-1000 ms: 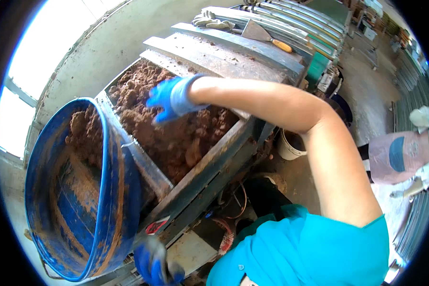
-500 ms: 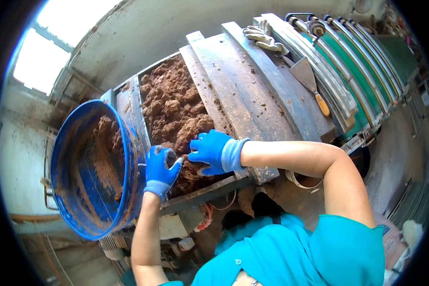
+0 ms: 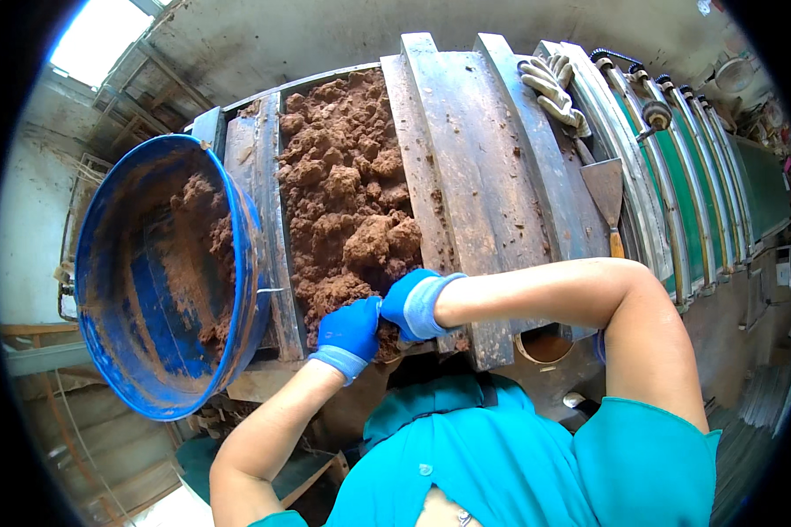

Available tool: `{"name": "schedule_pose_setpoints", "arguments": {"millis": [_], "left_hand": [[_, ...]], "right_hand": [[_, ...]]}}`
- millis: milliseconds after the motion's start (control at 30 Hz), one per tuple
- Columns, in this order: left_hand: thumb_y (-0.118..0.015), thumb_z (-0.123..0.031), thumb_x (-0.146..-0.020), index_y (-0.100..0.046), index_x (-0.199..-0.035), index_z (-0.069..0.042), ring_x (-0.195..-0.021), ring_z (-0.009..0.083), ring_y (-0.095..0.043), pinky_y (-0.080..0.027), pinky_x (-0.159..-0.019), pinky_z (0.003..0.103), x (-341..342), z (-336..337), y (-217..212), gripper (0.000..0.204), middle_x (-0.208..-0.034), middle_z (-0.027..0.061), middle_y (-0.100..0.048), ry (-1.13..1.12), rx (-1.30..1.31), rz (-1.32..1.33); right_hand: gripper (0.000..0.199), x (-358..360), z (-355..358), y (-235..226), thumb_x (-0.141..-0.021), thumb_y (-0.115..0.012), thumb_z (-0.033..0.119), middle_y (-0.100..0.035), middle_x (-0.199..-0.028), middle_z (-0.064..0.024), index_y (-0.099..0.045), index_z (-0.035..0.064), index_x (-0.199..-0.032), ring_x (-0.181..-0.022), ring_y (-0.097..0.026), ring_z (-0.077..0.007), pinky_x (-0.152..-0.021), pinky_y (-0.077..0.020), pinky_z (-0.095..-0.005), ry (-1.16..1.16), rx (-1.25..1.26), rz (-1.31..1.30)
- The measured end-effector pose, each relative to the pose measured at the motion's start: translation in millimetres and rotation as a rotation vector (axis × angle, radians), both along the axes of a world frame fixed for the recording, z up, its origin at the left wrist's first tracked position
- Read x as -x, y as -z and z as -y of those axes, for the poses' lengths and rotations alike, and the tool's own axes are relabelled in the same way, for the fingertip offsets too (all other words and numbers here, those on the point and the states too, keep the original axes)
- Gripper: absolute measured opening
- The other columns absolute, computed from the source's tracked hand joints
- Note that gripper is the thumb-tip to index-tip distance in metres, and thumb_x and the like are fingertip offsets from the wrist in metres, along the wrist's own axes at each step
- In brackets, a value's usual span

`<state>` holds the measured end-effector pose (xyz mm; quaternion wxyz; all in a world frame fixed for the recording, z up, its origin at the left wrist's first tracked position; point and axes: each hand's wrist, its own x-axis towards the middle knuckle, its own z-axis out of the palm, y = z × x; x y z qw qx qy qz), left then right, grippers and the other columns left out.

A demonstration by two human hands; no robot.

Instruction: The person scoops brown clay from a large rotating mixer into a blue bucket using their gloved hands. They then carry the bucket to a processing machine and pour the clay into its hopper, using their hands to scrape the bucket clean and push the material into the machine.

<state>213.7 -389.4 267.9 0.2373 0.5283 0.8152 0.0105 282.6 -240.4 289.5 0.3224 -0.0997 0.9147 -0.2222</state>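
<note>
Brown, crumbly, damp-looking clumps (image 3: 343, 184) fill a long trough in front of me. At its near end my left hand (image 3: 350, 328), in a blue knit glove, is curled closed over the clumps. Right against it, my right hand (image 3: 408, 303), gloved the same way, is also curled, its fingertips turned down and out of sight. Whatever lies between the two hands is hidden by the gloves. A larger lump (image 3: 382, 243) rests just beyond them in the trough.
A big blue drum (image 3: 163, 386), smeared with brown material, lies tilted at the left. Metal plates (image 3: 479, 167) cover the trough's right side. Work gloves (image 3: 551, 88) and a wooden-handled scraper (image 3: 605, 189) lie there. Metal rollers (image 3: 690, 176) over a green surface stand farther right.
Both hands have drawn together at the trough's near edge, and their fingers have gone from spread to curled. The view has shifted, showing more of the trough.
</note>
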Motion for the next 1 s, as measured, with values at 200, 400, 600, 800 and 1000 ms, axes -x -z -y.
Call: {"name": "schedule_pose_setpoints", "arguments": {"millis": [200, 400, 600, 800, 1000], "left_hand": [[-0.057, -0.023, -0.077, -0.055, -0.089, -0.014, -0.077, 0.0324, -0.06, -0.049, -0.061, 0.042, 5, -12, 19, 0.014, -0.083, 0.012, -0.061, -0.094, -0.037, 0.003], [-0.051, -0.02, -0.079, -0.05, -0.096, -0.016, -0.064, 0.0246, -0.059, -0.048, -0.048, 0.037, 17, -15, 46, 0.017, -0.077, 0.0067, -0.055, 0.047, -0.118, -0.043], [-0.055, -0.023, -0.076, -0.053, -0.083, -0.015, -0.06, 0.0276, -0.058, -0.046, -0.049, 0.038, 23, -16, 66, 0.011, -0.07, 0.0083, -0.056, -0.009, -0.292, -0.057], [-0.056, -0.02, -0.076, -0.055, -0.089, -0.009, -0.081, 0.0354, -0.059, -0.048, -0.067, 0.043, 46, -39, 38, 0.017, -0.085, 0.0172, -0.061, -0.065, -0.063, 0.136], [-0.054, -0.046, -0.082, -0.054, -0.076, -0.006, -0.068, 0.0355, -0.058, -0.044, -0.056, 0.042, 51, -67, 3, 0.04, -0.071, 0.0179, -0.059, -0.278, -0.202, -0.012]], "right_hand": [[0.027, -4, -1, 18, -0.07, -0.061, 0.014, -0.062, -0.088, -0.0188, -0.056, 0.0021, -0.095, -0.078, -0.062, -0.0347, -0.062, -0.05, -0.0429, 0.194, 0.093, -0.076], [0.024, 11, 3, 15, -0.073, -0.057, 0.014, -0.062, -0.087, -0.0201, -0.06, 0.0, -0.092, -0.077, -0.062, -0.035, -0.062, -0.0505, -0.0421, 0.283, 0.077, 0.057], [0.019, 20, 9, 39, -0.07, -0.057, 0.014, -0.064, -0.084, -0.0194, -0.066, 0.003, -0.082, -0.077, -0.063, -0.0341, -0.064, -0.0504, -0.0414, 0.247, -0.006, 0.061], [0.028, 27, -12, 21, -0.074, -0.058, 0.027, -0.063, -0.09, -0.0185, -0.064, 0.0068, -0.091, -0.082, -0.06, -0.0362, -0.068, -0.0491, -0.0425, 0.173, 0.034, 0.113], [0.026, -9, -24, -4, -0.079, -0.056, 0.032, -0.058, -0.078, -0.0164, -0.056, 0.0097, -0.092, -0.071, -0.06, -0.0317, -0.061, -0.0495, -0.0429, 0.352, -0.164, -0.445]]}}
